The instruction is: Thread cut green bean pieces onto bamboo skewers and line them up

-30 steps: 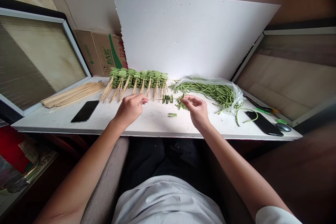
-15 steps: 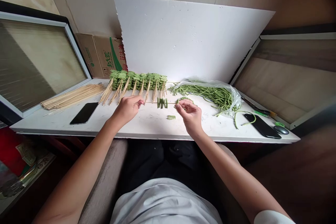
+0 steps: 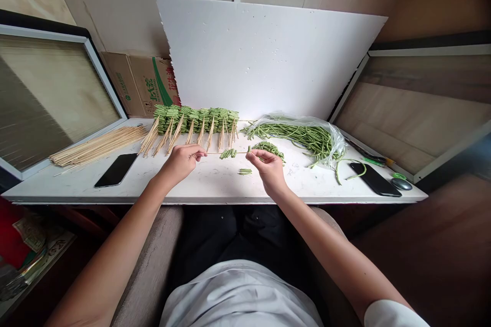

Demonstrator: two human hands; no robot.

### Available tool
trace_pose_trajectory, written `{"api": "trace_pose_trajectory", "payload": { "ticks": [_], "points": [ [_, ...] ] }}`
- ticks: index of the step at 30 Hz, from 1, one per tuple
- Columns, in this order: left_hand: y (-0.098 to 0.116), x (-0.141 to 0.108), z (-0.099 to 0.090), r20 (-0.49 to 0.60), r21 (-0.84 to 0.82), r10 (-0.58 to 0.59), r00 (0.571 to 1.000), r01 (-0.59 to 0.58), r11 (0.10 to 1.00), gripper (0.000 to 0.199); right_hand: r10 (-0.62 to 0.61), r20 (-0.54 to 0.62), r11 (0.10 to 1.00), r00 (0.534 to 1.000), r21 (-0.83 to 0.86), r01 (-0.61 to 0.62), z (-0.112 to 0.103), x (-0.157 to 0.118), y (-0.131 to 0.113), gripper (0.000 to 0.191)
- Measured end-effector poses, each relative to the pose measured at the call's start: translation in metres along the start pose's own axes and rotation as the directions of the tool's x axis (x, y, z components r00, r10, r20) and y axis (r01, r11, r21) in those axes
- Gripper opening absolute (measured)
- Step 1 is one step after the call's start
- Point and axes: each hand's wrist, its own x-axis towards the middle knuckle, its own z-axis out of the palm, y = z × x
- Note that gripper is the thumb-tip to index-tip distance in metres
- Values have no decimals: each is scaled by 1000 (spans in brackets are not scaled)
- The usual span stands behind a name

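My left hand (image 3: 183, 162) is closed on one end of a thin wooden skewer (image 3: 214, 153), held level just above the table. Several short green bean pieces (image 3: 228, 153) are threaded along its middle, leaning to one side. My right hand (image 3: 267, 167) pinches another bean piece (image 3: 249, 149) at the skewer's right end; whether the tip has pierced it I cannot tell. Below the skewer lie a few cut bean pieces (image 3: 245, 171). A small heap of cut pieces (image 3: 269, 149) sits just behind my right hand.
Finished bean skewers (image 3: 195, 118) are stacked at the back left, beside loose bare skewers (image 3: 97, 147). Long beans (image 3: 303, 135) lie in a clear plastic bag at right. Two phones (image 3: 116, 170) and a mouse (image 3: 401, 184) rest on the table. A white board (image 3: 272, 56) stands behind.
The threaded bean pieces have gone from upright to leaning over. A bean piece now shows at my right fingertips, by the skewer's end. The whole view has shifted slightly.
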Motion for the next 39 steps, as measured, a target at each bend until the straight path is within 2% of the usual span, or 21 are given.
{"api": "trace_pose_trajectory", "payload": {
  "ticks": [2,7,13,18,25,31,33,36,39],
  "points": [
    [-3,0,0,-29,13,23,999,-23,1000,36,59,-5,997,998,48,-59,4,-2,2,34],
    [-3,-2,1,-72,70,77,994,-72,995,39,119,-31,989,992,90,-115,9,-5,6,34],
    [2,-2,0,-62,138,111,992,-102,985,42,117,-50,988,992,108,-111,11,-6,11,33],
    [3,0,-4,-60,165,155,986,-144,976,43,62,-30,987,998,148,-57,10,-7,10,31],
    [17,1,-3,-43,207,193,980,-180,962,45,98,9,991,995,94,-98,18,-15,13,30],
    [26,3,-7,-74,215,191,979,-171,962,43,94,35,993,995,64,-96,17,-13,10,29],
    [24,3,-8,-89,215,189,978,-167,962,43,107,66,992,992,61,-111,14,-9,8,31],
    [19,3,-5,-113,193,163,980,-140,971,41,132,178,988,975,58,-144,7,-1,5,38],
    [14,2,0,-113,163,138,984,-118,979,42,148,271,989,951,-23,-148,-3,8,1,44]
  ]
}}
